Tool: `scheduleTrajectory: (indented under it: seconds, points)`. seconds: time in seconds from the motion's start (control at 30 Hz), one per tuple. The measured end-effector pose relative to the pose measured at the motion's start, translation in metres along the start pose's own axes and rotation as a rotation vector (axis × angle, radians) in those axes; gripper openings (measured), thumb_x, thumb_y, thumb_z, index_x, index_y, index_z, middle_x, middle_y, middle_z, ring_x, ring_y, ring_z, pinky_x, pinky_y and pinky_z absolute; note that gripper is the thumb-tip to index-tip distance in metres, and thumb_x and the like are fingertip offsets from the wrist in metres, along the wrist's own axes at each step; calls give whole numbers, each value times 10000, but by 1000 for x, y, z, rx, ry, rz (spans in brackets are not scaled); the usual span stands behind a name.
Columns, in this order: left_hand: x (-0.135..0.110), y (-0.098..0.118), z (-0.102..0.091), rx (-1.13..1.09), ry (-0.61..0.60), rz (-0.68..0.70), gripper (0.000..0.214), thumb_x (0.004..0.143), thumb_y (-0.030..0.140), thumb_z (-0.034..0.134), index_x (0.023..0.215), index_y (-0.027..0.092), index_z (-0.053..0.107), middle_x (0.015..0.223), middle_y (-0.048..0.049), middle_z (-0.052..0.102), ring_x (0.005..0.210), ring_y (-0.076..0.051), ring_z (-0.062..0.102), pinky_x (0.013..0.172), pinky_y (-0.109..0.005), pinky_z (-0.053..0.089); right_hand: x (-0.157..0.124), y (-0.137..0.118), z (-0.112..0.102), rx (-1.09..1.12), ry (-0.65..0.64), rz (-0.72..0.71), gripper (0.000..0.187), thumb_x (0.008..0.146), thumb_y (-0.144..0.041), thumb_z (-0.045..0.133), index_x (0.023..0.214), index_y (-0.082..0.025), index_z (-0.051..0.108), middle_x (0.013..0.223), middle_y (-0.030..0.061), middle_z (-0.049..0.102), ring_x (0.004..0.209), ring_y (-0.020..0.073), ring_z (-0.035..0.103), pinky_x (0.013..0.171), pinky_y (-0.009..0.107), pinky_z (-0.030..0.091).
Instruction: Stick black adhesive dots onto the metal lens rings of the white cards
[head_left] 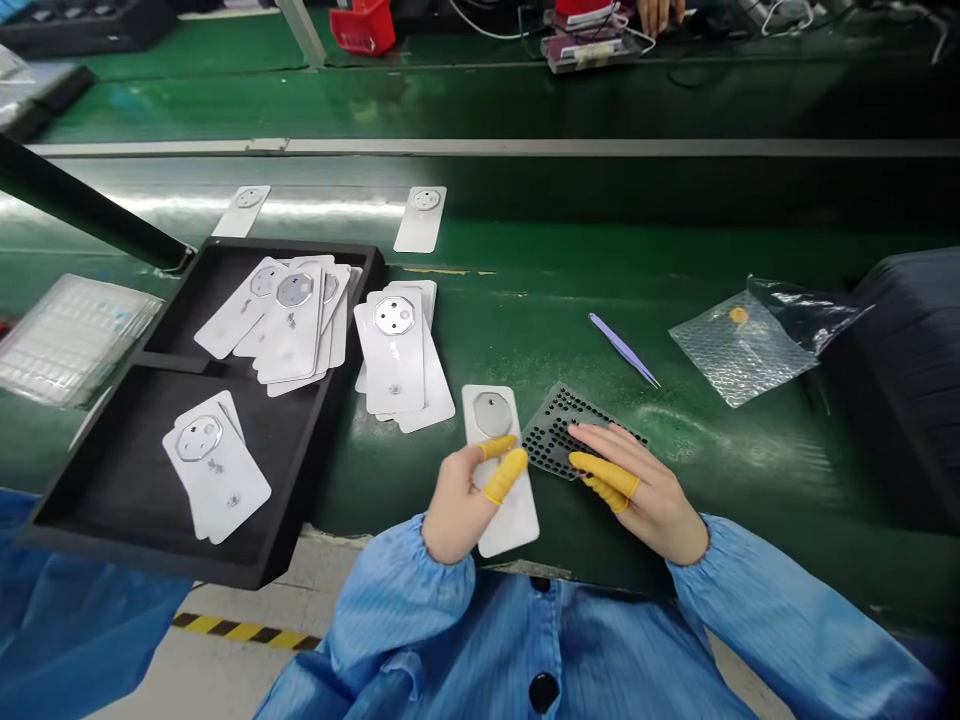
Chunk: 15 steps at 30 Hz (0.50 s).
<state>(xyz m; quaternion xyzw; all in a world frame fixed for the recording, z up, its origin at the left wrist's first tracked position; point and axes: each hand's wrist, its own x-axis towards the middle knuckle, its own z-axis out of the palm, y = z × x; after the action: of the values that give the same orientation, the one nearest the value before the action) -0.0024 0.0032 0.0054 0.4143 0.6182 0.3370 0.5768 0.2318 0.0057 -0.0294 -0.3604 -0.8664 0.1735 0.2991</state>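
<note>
My left hand [461, 500], with yellow finger cots on its thumb and a finger, holds a white phone-back-like panel [514, 520] at its left side near the front edge. Those two covered tips lie across the panel, below its round grey camera area. Over a clear sheet of black dots [559, 425], just right of the panel, is my right hand [649, 490]. Its two yellow-covered digits close together at the sheet's lower edge, while the bare fingers stretch over the dots. Anything small between the tips is hidden. Purple tweezers [622, 350] lie beyond the sheet.
Left of the panel is a stack of white panels [397, 375]. A black divided tray [300, 490] holds several more. Two single panels [421, 220] [244, 208] lie farther back. Bubble wrap [739, 350] is at right, before a dark stack [907, 370]. Across the bench appears another person's hand [660, 14].
</note>
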Motion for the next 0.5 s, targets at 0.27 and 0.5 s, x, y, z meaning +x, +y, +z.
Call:
scheduleTrajectory:
  seconds: [0.27, 0.5]
  points:
    - [1, -2, 33, -367, -105, -125, 445, 587, 506, 802, 756, 97, 751, 706, -73, 727, 552, -133, 594, 528, -234, 456, 22, -10, -24, 157, -44, 57, 302, 894, -275, 555, 1189, -216, 585, 1250, 119, 595, 1176, 222, 556, 963, 423, 506]
    - [-3, -7, 35, -237, -135, -53, 409, 673, 505, 742, 684, 96, 720, 542, -10, 615, 442, -63, 427, 436, -189, 331, 36, -21, -2, 100, 149, 41, 232, 866, -107, 558, 1078, -198, 589, 1002, 88, 643, 912, 171, 628, 758, 328, 573]
